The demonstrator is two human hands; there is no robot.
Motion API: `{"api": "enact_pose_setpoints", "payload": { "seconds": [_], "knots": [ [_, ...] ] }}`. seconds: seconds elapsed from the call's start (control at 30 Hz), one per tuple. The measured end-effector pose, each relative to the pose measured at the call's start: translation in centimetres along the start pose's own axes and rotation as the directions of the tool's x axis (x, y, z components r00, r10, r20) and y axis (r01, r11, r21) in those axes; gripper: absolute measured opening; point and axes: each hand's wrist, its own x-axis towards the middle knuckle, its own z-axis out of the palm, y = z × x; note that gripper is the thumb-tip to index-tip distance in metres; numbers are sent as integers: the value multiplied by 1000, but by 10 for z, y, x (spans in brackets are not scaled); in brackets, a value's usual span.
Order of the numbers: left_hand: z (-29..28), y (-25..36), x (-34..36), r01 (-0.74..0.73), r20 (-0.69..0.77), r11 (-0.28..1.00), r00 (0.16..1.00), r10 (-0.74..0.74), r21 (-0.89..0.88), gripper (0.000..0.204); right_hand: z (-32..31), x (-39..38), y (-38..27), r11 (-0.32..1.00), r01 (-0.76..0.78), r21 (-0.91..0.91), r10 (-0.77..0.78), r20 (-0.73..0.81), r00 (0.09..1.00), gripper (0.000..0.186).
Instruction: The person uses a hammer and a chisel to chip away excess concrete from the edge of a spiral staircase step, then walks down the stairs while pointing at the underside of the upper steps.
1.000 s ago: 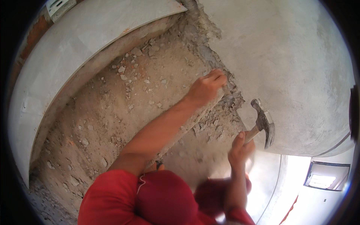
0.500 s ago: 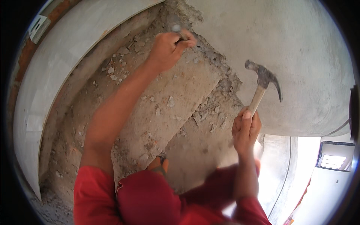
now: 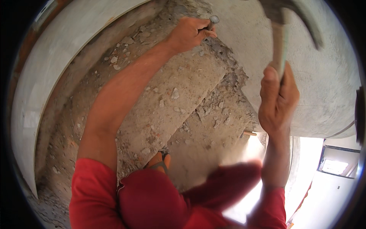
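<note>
My left hand (image 3: 188,35) is closed around a metal chisel (image 3: 214,20), whose round, flat struck end sticks out above the fingers. Its lower end is hidden by the hand, close to the rough, chipped strip (image 3: 228,63) where the plastered wall meets the concrete. On the right, my right hand (image 3: 278,101) grips a claw hammer (image 3: 279,44) by its wooden handle, thumb along the shaft. The hammer is raised, apart from the chisel, its curved claw to the right and its striking face cut off by the top of the view.
A smooth grey wall (image 3: 324,87) curves along the right. Broken concrete bits (image 3: 175,93) litter the stepped slab. A pale panel (image 3: 53,72) stands at left. My sandalled foot (image 3: 162,163) is below; a short wooden stick end (image 3: 249,133) shows near a bright opening.
My right hand has lifted the hammer up, nearer the view. My left hand has shifted right with the chisel, whose round end now shows more clearly.
</note>
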Motion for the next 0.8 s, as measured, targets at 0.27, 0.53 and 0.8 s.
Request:
{"api": "enact_pose_setpoints", "payload": {
  "seconds": [0.27,0.53,0.8],
  "knots": [
    [-8,-2,5,135,11,991,991,-135,0,12,-8,22,-17,996,-64,-62,65,6,998,31],
    [-4,4,13,148,25,989,989,-148,28,14,3,30,3,960,-37,-279,101,216,971,31],
    [-3,8,14,169,24,985,985,-168,-30,14,-17,51,-13,993,113,39,-112,-28,993,39]
  ]
}}
